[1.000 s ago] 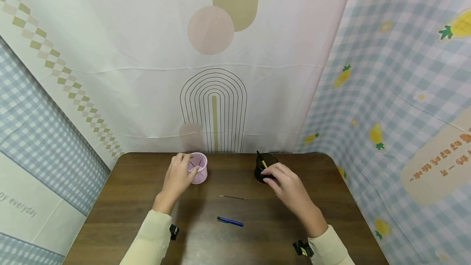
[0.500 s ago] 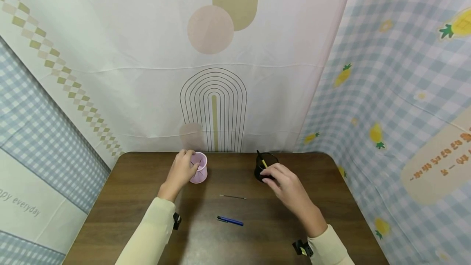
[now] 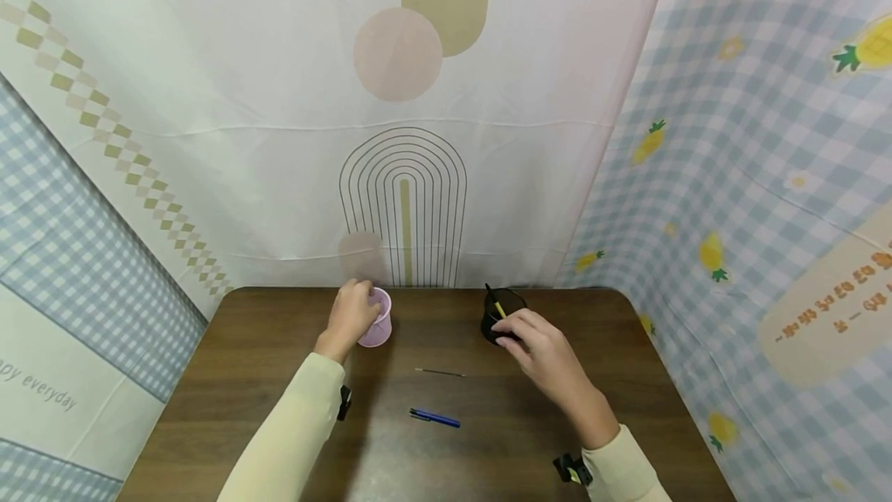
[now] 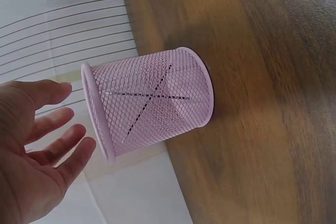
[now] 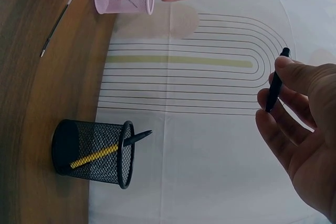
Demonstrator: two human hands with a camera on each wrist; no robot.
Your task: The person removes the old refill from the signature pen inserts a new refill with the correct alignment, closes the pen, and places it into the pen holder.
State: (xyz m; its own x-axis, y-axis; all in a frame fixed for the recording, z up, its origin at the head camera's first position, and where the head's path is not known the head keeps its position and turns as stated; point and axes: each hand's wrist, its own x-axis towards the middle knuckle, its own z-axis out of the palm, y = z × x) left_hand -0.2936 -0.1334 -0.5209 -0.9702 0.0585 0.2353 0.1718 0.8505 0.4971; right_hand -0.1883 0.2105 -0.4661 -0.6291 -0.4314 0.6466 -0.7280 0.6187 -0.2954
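Left hand (image 3: pixel 353 314) by far-left pink cup (image 4: pixel 152 98), fingers apart. Right hand (image 3: pixel 547 351): fingers clamped on black rod (image 5: pixel 275 85) near black cup (image 5: pixel 97 135).

cup (image 4: pixel 152 98) left of holder (image 5: pixel 100 142) | pen (image 3: pixel 497 304) in holder | refill (image 3: pixel 440 372) behind second pen (image 3: pixel 435 417)
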